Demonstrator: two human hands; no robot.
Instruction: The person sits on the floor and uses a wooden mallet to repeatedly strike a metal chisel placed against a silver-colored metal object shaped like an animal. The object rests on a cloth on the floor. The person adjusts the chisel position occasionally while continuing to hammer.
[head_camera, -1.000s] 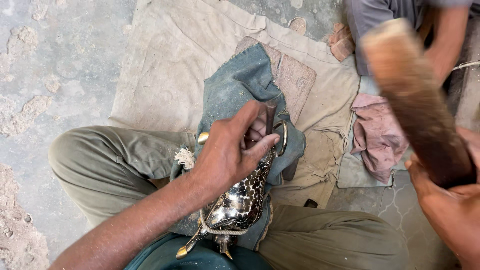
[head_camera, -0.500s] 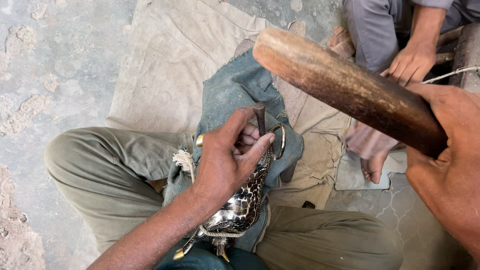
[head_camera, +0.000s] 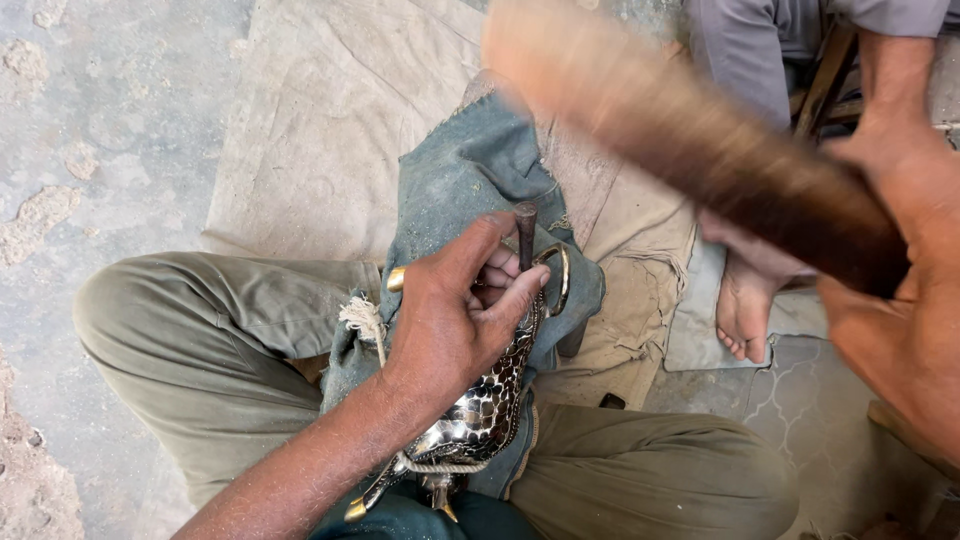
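A rough grey concrete floor (head_camera: 120, 120) fills the left of the frame, with one large beige cloth sheet (head_camera: 330, 110) spread across the upper middle. The person sits cross-legged in olive trousers (head_camera: 210, 340). One blue-grey denim rag (head_camera: 460, 180) lies over the lap. One long brown wooden mallet (head_camera: 690, 150), blurred, crosses the upper right, gripped by the right hand (head_camera: 900, 300), fingers wrapped round it. One shiny hammered metal vessel with brass tips (head_camera: 480, 415) rests on the rag at lower centre. The left hand (head_camera: 450, 320) pinches one small dark metal punch (head_camera: 525, 235) upright against it. One bare foot (head_camera: 745, 310) of another person shows at right.
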